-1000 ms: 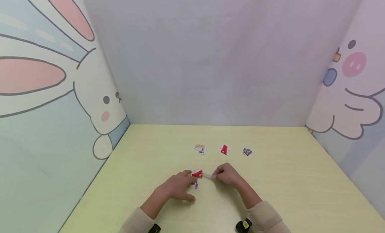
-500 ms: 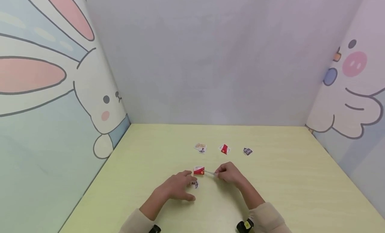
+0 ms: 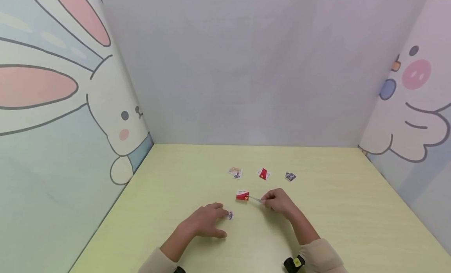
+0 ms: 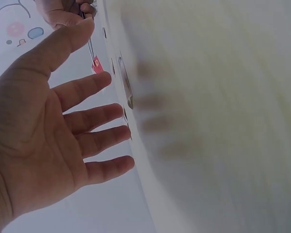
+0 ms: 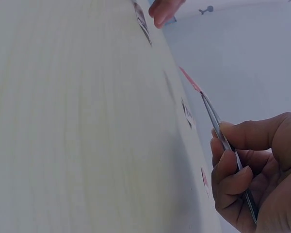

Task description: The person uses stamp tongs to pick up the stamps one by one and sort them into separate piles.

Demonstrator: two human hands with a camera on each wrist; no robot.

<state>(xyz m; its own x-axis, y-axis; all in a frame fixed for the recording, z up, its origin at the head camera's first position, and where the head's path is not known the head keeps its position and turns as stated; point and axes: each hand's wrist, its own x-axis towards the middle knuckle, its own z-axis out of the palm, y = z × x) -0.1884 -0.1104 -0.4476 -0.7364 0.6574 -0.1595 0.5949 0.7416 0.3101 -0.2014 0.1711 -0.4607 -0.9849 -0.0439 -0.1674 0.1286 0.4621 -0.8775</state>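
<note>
My right hand [image 3: 280, 202] grips a pair of metal tweezers [image 5: 223, 133] between thumb and curled fingers. At the tweezer tips hangs a small red-and-white card [image 3: 242, 195], pinched by one edge and raised off the table in the right wrist view. My left hand [image 3: 208, 220] is spread, palm down and low over the table, holding nothing. By its index fingertip lies a small printed picture card [image 3: 230, 215], partly hidden under the fingers in the head view. The left wrist view shows the left fingers [image 4: 99, 119] straight and apart, their shadows on the tabletop.
Farther back on the pale yellow table [image 3: 190, 163] lie small groups of overlapping cards: a light printed group [image 3: 235, 172], one with a red card on top [image 3: 263, 173], and a dark group [image 3: 290, 176]. A grey back wall [image 3: 246, 69] and cartoon side walls enclose the table.
The right hand has carried the red-and-white card in the tweezers to the right and farther back, away from the left hand. The left hand has barely moved; the picture card stays beside it.
</note>
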